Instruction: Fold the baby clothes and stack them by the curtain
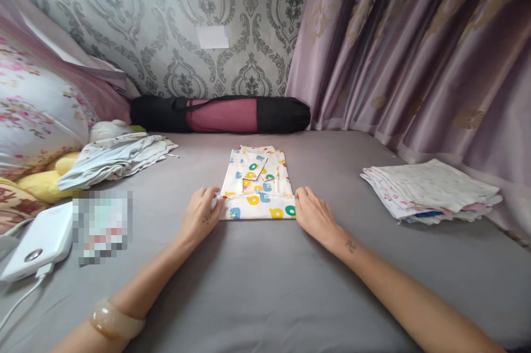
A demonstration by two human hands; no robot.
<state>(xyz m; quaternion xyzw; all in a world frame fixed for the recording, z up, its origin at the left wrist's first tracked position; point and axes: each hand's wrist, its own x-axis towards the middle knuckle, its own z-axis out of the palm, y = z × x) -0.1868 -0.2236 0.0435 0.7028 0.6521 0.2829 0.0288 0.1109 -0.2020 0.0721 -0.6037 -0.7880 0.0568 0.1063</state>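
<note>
A small white shirt [253, 201] with coloured letter prints lies on the grey bed sheet, its sleeves folded in over the middle. Its near end is turned up into a flat band. My left hand [202, 214] grips the left end of that band, fingers curled and pressed together. At the right end of the band, my right hand [313, 213] pinches the cloth the same way. The fingertips of both hands are partly hidden against the fabric.
A stack of folded cloths [435, 190] sits at the right. Crumpled light clothing [120, 156] and a white power bank [41, 239] with a cable are at the left. A black and maroon long bag [222, 115] lies along the wall, beside purple curtains [352, 54].
</note>
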